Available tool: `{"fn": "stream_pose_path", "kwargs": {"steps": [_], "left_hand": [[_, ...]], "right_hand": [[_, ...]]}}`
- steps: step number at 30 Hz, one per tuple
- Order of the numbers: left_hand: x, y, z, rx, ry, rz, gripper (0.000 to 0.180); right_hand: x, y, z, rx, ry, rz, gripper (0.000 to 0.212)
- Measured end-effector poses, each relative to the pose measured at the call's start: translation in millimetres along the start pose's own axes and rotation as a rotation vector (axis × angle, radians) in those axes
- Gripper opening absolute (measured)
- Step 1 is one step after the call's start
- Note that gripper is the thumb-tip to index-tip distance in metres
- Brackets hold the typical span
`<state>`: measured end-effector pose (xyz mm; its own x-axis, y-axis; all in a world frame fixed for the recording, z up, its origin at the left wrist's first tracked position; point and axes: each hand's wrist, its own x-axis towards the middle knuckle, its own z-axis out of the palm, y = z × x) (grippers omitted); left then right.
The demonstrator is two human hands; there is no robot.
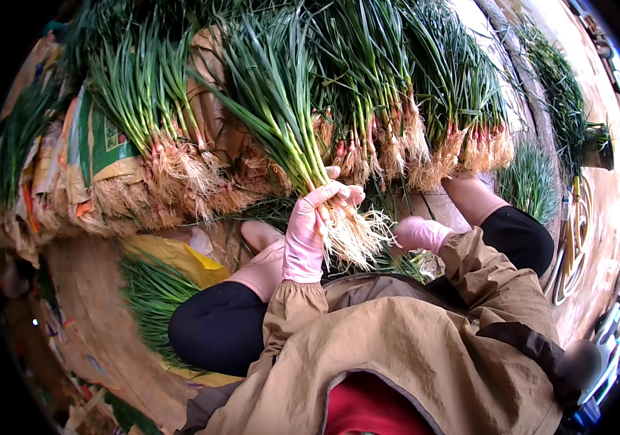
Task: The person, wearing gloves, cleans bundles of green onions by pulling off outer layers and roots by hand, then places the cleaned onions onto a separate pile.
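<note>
One bunch of green onions [302, 138] stands in your gloved left hand [308, 232], fist closed just above the roots; light, limp, easily bruised. Right hand [420, 233] alongside: grip unclear.

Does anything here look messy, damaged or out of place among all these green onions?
Nothing stands out. The bundles lie in a tidy row, roots toward the person. The left hand grips one bunch just above its roots; the right hand is lower, beside the roots. A few loose green stalks lie on the ground by the left knee.
</note>
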<state>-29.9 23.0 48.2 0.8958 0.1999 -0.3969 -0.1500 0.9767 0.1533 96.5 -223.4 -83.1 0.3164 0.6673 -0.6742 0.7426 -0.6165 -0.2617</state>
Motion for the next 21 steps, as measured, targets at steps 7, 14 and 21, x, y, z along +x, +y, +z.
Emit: {"fn": "stream_pose_path", "kwargs": {"steps": [7,14,21], "left_hand": [[2,-5,-13,0.038,0.017,-0.022,0.039],[9,-13,-13,0.126,0.201,0.032,0.011],[10,-29,0,0.329,0.382,0.02,0.009]], "right_hand": [[47,-56,-185,0.12,0.542,0.425,0.034],[-9,-102,-191,0.962,0.411,0.002,0.034],[19,-105,-162,1.68,0.174,0.101,0.039]]}}
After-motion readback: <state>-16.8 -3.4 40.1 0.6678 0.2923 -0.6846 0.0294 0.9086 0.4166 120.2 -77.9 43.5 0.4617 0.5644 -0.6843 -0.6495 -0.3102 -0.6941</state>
